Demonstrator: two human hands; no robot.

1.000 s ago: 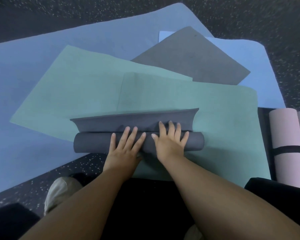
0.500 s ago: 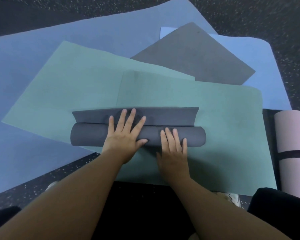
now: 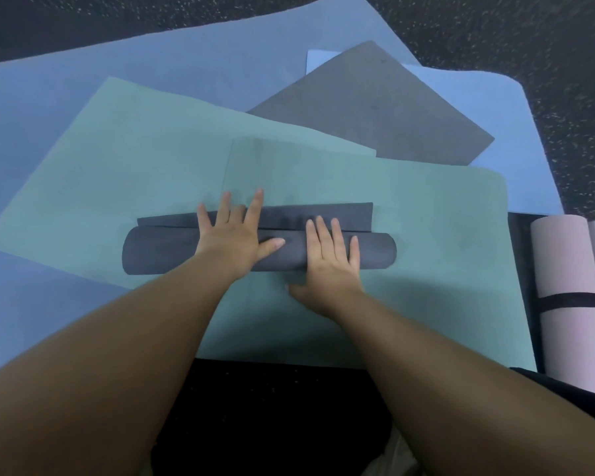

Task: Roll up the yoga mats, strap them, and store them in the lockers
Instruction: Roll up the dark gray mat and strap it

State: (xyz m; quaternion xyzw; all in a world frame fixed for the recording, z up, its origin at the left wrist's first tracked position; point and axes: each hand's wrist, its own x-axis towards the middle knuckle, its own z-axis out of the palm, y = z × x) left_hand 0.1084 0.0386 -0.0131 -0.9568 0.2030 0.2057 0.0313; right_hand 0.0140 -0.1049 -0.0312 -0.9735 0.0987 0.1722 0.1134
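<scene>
Both hands are flat on the dark grey mat, fingers straight and spread, nothing gripped. The left hand is further forward: palm on top of the roll, fingertips reaching past it over the loose flap and onto the green mat beyond, thumb lying sideways along the roll. The right hand sits closer to the body, fingers laid up over the roll with the tips at the seam where the flap starts, heel of the hand down near the green mat in front of the roll. Its thumb is tucked low on the near side, hard to see properly.

Both forearms come in straight from the bottom of the view, angled slightly toward each other, wrists low.

The grey mat is nearly all rolled into a fat tube lying crosswise, with just a short flat strip left unrolled on the far side. It's sitting on the green mat, roughly in the middle of the view.

Under that there's a second green mat, a flat grey mat further back, and blue mats spread on the speckled black floor. Off to the right edge is a pink rolled mat with a black strap round it.
</scene>
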